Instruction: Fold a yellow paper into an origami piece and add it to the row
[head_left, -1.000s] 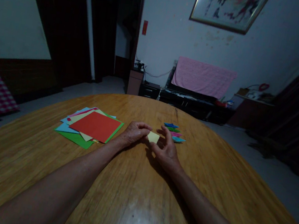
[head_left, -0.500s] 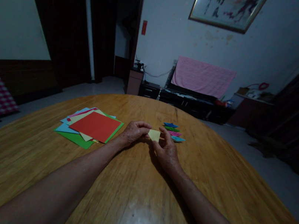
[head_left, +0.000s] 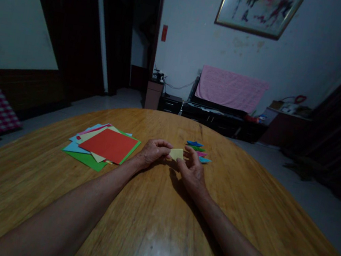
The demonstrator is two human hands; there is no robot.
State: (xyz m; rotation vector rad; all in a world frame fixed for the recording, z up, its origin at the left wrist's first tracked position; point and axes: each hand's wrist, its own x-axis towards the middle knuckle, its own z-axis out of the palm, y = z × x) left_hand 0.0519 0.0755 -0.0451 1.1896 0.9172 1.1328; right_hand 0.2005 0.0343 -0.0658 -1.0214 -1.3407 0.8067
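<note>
A small piece of folded pale yellow paper (head_left: 176,153) is held just above the table between my two hands. My left hand (head_left: 153,152) pinches its left edge between thumb and fingers. On the other side, my right hand (head_left: 192,170) grips it, thumb on the near lower edge and fingers curved behind. Beyond my right fingers several folded paper boats stand in a row: a dark blue boat (head_left: 194,143) farthest away, then a green one, a pink one and a light blue boat (head_left: 204,160), partly covered by that hand.
Left of my hands lies a loose stack of coloured paper squares, a red sheet (head_left: 109,145) on top and a green sheet (head_left: 94,163) sticking out below. The round wooden table (head_left: 145,210) carries everything. Past it stand a low black cabinet (head_left: 213,118) and a pink cloth (head_left: 230,89).
The yellow paper has turned slightly in my hands, and my right thumb has shifted a little upward along its edge. The boats and the paper stack stay put.
</note>
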